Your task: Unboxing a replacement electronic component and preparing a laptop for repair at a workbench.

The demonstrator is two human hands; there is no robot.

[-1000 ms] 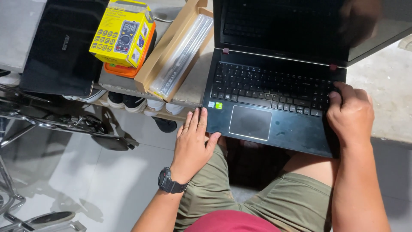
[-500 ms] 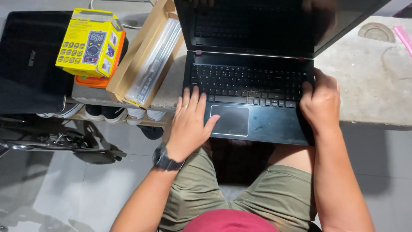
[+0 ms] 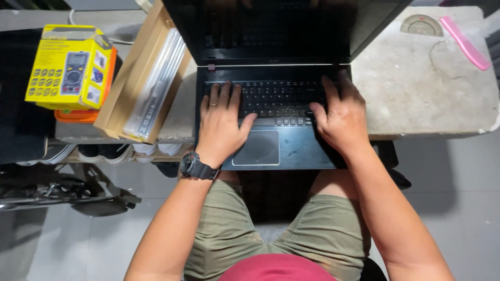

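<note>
Yellow meter box (image 3: 70, 67) sits left of laptop (image 3: 276, 104), apparently sealed.

The laptop (image 3: 276, 104) is black with a dark blue palm rest, the wristwatch (image 3: 197, 167) black, the shorts (image 3: 229, 229) olive green, the boxed meter (image 3: 70, 66) yellow over an orange case (image 3: 78, 115), the comb (image 3: 465, 41) pink, the table (image 3: 427, 88) pale grey and blotchy, the long box (image 3: 130, 78) tan

An open black laptop (image 3: 284, 112) sits at the table's near edge, screen dark, lid tilted back.
</note>
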